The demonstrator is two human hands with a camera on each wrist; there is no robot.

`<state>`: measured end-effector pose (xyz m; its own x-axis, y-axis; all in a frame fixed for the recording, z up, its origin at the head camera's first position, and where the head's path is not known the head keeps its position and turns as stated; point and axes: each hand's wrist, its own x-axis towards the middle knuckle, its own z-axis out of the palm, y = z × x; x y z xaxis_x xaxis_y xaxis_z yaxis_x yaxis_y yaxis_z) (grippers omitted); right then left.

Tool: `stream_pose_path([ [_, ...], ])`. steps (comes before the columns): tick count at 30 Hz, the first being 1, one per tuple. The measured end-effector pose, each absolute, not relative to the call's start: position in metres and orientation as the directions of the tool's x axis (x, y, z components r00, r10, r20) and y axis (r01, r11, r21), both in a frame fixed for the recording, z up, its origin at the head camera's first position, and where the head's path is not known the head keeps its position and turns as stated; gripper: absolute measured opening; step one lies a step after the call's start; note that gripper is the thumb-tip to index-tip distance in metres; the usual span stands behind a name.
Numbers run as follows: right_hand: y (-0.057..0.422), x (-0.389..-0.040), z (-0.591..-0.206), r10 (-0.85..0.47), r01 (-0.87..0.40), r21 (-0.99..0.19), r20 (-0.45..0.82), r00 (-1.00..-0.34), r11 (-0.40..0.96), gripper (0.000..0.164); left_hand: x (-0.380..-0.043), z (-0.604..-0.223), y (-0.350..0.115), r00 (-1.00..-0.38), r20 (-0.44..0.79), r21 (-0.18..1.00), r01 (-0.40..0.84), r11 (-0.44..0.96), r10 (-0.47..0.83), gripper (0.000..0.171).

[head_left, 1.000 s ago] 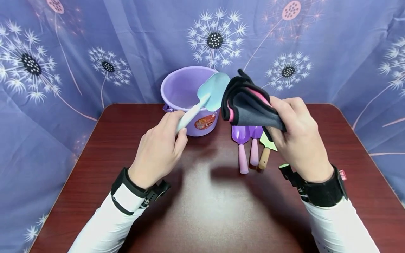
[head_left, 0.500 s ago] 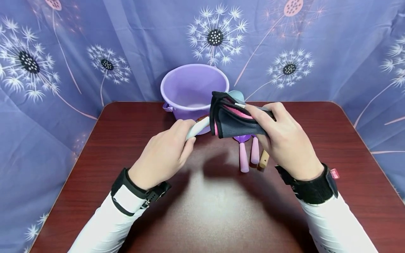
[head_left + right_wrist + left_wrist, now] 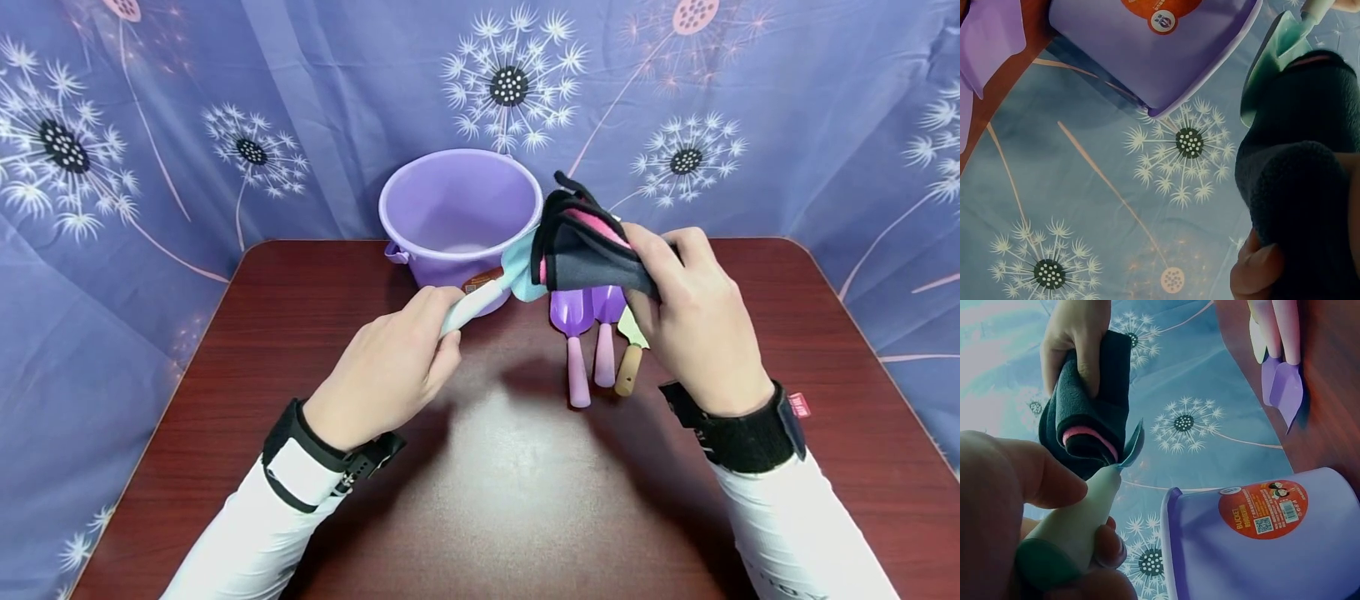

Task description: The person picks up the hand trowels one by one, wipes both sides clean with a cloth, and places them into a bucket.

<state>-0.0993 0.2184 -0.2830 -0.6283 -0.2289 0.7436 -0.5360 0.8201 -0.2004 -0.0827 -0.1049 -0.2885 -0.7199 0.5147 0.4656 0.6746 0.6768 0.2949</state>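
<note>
My left hand [image 3: 390,367] grips the white handle of a toy shovel [image 3: 471,307] with a light blue blade, held up in front of the bucket. My right hand [image 3: 693,321] holds a folded dark grey cloth [image 3: 592,260] with black edging and pink lining. In the head view the cloth overlaps the right part of the blade. From the left wrist, the cloth [image 3: 1094,415] appears right beside the blade [image 3: 1134,445]. The right wrist view has the green-blue blade [image 3: 1275,59] at the top, with the cloth [image 3: 1310,106] close against it.
A purple bucket [image 3: 442,260] with an orange label stands at the back of the brown table [image 3: 300,333]. To its right lie two purple shovels [image 3: 572,312] with pink handles and a green tool [image 3: 634,327] with a wooden handle. A dandelion-print curtain [image 3: 337,125] hangs behind.
The shovel has come down and slightly right, away from the bucket's rim. The cloth swept left and down along the shovel, then went back up and right, leaving part of the blade visible.
</note>
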Motion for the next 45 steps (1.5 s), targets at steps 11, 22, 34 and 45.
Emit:
stream_pose_path([
  [11, 0.218, -0.100, -0.284, -0.146, -0.461, -0.229, 0.749, -0.646, 0.857, 0.045, -0.084, -0.292, -0.105, -0.727, 0.458, 0.321, 0.672, 0.667, 0.512, 0.034],
  [22, 0.208, -0.095, -0.287, -0.276, -0.552, -0.131, 0.758, -0.591, 0.824, 0.048, -0.084, -0.295, -0.101, -0.705, 0.452, 0.309, 0.698, 0.646, 0.547, 0.034],
  [34, 0.203, -0.093, -0.288, -0.392, -0.651, -0.076, 0.745, -0.541, 0.755, 0.045, -0.084, -0.295, -0.102, -0.722, 0.457, 0.329, 0.680, 0.655, 0.520, 0.036],
  [45, 0.205, -0.093, -0.285, -0.458, -0.690, -0.044, 0.717, -0.526, 0.723, 0.051, -0.086, -0.293, -0.105, -0.721, 0.480, 0.331, 0.676, 0.658, 0.499, 0.030],
])
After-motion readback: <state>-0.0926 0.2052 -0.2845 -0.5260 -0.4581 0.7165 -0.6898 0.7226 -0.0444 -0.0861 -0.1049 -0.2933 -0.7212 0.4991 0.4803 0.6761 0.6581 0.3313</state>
